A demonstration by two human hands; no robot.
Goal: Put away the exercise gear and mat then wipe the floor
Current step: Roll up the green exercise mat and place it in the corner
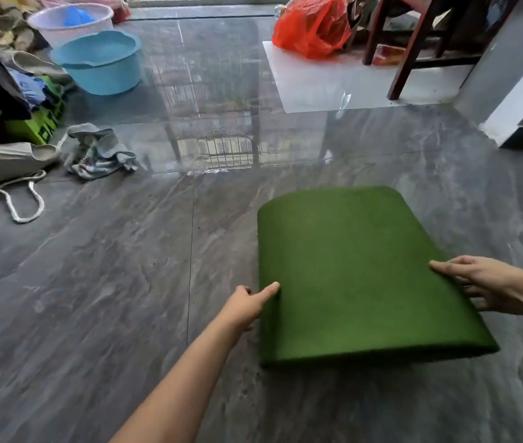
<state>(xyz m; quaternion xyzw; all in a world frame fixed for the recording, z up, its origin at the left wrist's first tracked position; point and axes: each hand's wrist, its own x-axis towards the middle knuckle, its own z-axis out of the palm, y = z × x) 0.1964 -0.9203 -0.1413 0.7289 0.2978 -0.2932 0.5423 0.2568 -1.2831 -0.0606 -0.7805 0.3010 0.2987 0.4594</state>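
Note:
A green exercise mat [349,270] lies folded over on itself on the grey marble floor [110,282], its rounded fold at the far end. My left hand [249,303] pinches the mat's left edge, thumb on top. On the mat's right edge my right hand [484,282] grips it, fingers on top and the rest underneath. The near edge of the mat is lifted off the floor. A crumpled grey rag [100,151] lies on the floor to the far left.
A blue basin [100,62] and a white basin [68,22] stand at the back left beside a heap of clothes and bags [1,100]. A red plastic bag [314,25] and a dark wooden chair [420,43] stand at the back right. A white wall corner [522,91] juts in at right.

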